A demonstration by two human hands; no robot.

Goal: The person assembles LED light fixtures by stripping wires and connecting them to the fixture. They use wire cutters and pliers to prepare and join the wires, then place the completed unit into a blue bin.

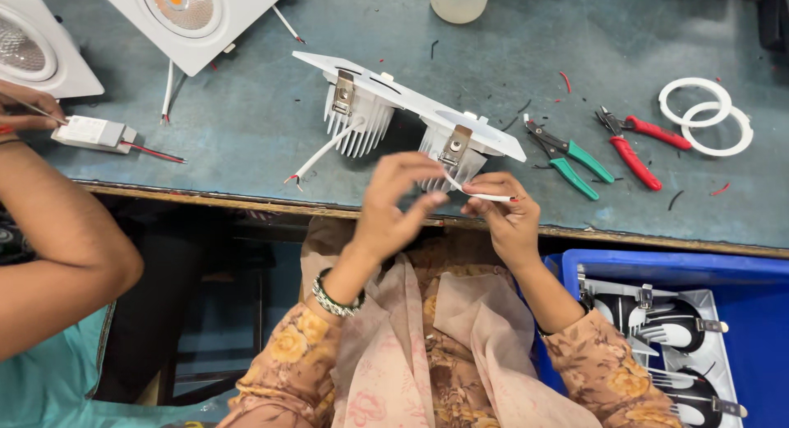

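Note:
A white twin downlight fitting [411,99] lies face down near the table's front edge, its two finned heat sinks and metal spring clips pointing toward me. My left hand [394,202] and my right hand [505,210] are raised just in front of its right heat sink. Both pinch the thin white cable [485,196] that comes out of that heat sink; its red-tipped end sticks out past my right fingers. A second white cable [325,152] trails from the left heat sink onto the table.
Green-handled pliers [571,161] and red-handled cutters [637,144] lie to the right, beside two white rings [707,115]. A blue bin [740,272] at lower right holds more fittings. Another person's arm [57,231] works at the left near a white driver box [90,132] and square lamps [193,17].

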